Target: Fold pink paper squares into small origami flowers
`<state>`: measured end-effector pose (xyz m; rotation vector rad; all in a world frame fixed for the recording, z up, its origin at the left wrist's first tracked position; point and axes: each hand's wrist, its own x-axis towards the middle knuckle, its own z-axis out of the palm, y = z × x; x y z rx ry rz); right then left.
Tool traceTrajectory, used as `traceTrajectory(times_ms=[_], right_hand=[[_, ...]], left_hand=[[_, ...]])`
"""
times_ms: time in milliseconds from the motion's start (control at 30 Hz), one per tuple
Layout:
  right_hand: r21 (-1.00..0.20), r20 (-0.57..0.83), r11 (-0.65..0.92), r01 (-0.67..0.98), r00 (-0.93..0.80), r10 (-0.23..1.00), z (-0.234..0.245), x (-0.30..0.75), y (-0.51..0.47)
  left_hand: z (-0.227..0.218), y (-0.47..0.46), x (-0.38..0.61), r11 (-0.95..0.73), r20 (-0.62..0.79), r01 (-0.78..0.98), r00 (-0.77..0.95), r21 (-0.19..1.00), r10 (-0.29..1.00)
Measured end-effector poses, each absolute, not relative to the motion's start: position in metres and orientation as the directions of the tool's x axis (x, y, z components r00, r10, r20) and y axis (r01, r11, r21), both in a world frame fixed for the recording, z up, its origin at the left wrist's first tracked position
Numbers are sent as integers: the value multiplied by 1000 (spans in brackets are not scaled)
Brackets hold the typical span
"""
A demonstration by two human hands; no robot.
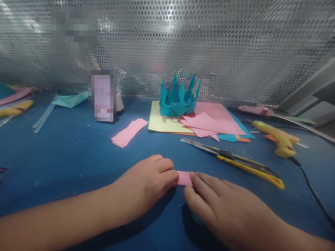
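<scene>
My left hand [146,179] is curled, its fingers bent down and closed over the left end of a small pink paper strip [185,178], so I have that end in my grasp. My right hand [222,202] reaches in from the other side, fingers fairly straight and lowered, with the fingertips on the strip's right end and the thumb near its lower edge; whether it pinches the paper or only presses on it, I cannot tell. The strip lies between my hands, low over the blue table [78,167], a lengthwise line on its middle part, both ends hidden by my fingers.

Just beyond my right hand a yellow-and-black cutter [225,154] lies aslant with its blade out, the tip pointing left, between that hand and the coloured sheets [154,120]. A blue paper crown [180,109] stands on those sheets, with pink pointed pieces [200,123] in front of it to the right. Beyond my left hand lies a fanned stack of pink strips [130,133]. Farther right is a yellow glue gun [286,141], its black cord [311,184] running toward me. A perforated metal screen [235,48] closes off the back.
</scene>
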<state>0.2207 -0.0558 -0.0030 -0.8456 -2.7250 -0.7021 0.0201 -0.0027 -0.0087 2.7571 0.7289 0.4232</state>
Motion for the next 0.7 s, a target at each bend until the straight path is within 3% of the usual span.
traceTrajectory(times_ms=[133, 267, 433, 567, 700], right_hand=[[437, 326, 690, 577, -817, 476, -5, 217, -63], [419, 325, 692, 588, -809, 490, -3, 219, -63], [280, 322, 779, 562, -819, 475, 0, 225, -51], [192, 259, 802, 565, -818, 514, -2, 226, -41], [199, 218, 808, 555, -829, 516, -3, 226, -40]], left_hand=[[-9, -4, 20, -841, 223, 437, 827, 320, 515], [-13, -4, 18, -877, 198, 419, 863, 233, 465], [-16, -6, 18, -902, 170, 416, 886, 119, 431], [-11, -7, 22, -880, 234, 442, 849, 173, 473], [-8, -9, 22, -871, 246, 468, 836, 150, 491]])
